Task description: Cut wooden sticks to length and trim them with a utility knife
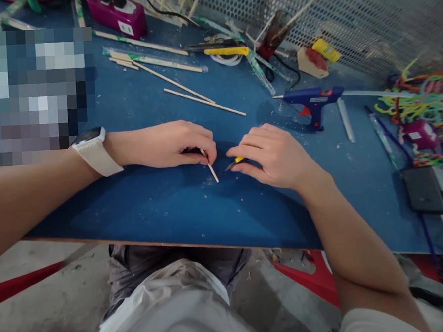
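My left hand [172,145], with a white watch on its wrist, rests on the blue table [142,205] and pinches a short thin wooden stick [211,169] whose free end touches the tabletop. My right hand [276,154] lies just to the right, fingers closed round a small yellow-handled cutter [235,162]; its tip points left toward the stick, a short gap away.
Long wooden sticks [203,101] lie behind the hands. A blue glue gun [314,100] stands at the right, with glue sticks [346,121] beside it. Coloured pipe cleaners [422,101] pile at the far right. A purple box [119,14] and yellow knife [226,51] sit at the back.
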### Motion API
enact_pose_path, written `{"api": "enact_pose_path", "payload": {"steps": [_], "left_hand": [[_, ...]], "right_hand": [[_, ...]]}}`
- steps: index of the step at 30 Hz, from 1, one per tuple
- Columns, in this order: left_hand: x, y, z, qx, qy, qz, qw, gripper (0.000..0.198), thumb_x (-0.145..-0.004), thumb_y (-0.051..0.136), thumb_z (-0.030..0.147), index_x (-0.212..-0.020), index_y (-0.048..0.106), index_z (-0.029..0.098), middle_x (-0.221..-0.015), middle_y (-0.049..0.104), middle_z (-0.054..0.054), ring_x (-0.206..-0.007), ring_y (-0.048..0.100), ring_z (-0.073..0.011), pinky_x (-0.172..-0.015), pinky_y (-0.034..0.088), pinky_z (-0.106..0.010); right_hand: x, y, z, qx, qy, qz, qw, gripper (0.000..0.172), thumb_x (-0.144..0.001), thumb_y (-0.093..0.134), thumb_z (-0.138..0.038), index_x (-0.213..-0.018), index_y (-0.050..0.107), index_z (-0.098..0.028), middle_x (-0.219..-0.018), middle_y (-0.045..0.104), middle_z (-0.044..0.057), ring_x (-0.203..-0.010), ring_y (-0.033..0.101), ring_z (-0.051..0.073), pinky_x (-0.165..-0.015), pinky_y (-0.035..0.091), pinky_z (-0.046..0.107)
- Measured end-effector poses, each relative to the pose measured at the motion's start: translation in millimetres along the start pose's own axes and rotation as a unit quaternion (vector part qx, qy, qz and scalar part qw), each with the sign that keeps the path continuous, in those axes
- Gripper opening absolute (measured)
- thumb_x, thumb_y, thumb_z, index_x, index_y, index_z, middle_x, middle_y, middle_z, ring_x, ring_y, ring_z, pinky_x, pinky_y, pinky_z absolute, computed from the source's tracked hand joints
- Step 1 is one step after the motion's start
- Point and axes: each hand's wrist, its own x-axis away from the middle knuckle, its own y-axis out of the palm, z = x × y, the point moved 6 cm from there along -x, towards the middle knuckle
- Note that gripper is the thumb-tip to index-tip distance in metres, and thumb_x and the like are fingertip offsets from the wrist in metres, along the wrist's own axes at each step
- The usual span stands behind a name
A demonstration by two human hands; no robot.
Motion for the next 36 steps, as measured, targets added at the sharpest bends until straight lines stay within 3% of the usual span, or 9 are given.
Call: {"api": "enact_pose_path", "payload": {"steps": [6,11,21,36], "left_hand": [[-1,0.1,1,-0.005,0.008,-0.011,1.000,0.022,-0.116,0.064,0.029,-0.108,0.084,0.028,-0.104,0.081,-0.001,-0.096,0.075,-0.0158,-0.093,0.053,-0.025],[-1,0.7,-3,-0.009,0.001,-0.006,1.000,0.022,-0.115,0.064,0.031,-0.108,0.085,0.028,-0.105,0.083,-0.001,-0.097,0.076,-0.0165,-0.093,0.053,-0.026],[-1,0.1,-4,-0.010,-0.013,-0.007,1.000,0.020,-0.113,0.065,0.032,-0.108,0.084,0.027,-0.104,0.084,-0.003,-0.096,0.076,-0.0177,-0.090,0.054,-0.027],[-1,-0.4,-1,-0.012,-0.005,-0.010,1.000,0.022,-0.114,0.065,0.030,-0.110,0.086,0.029,-0.105,0.083,-0.002,-0.096,0.076,-0.0159,-0.090,0.055,-0.025]], "right_hand": [[1,7,0,0.042,0.004,0.009,0.999,0.038,-0.126,0.053,-0.041,-0.134,0.084,-0.020,-0.108,0.085,0.009,-0.095,0.071,0.025,-0.082,0.046,0.040],[2,9,-1,0.004,0.023,0.044,0.999,0.032,-0.124,0.059,-0.032,-0.140,0.085,-0.023,-0.128,0.088,0.011,-0.110,0.077,0.026,-0.092,0.056,0.042],[-3,12,-8,-0.054,0.016,0.091,0.994,0.019,-0.121,0.068,-0.029,-0.124,0.086,-0.023,-0.114,0.093,0.005,-0.107,0.084,0.023,-0.091,0.060,0.038],[-3,15,-7,-0.063,0.013,0.094,0.994,0.021,-0.121,0.068,-0.033,-0.119,0.087,-0.024,-0.109,0.093,0.003,-0.104,0.083,0.023,-0.090,0.064,0.039]]}}
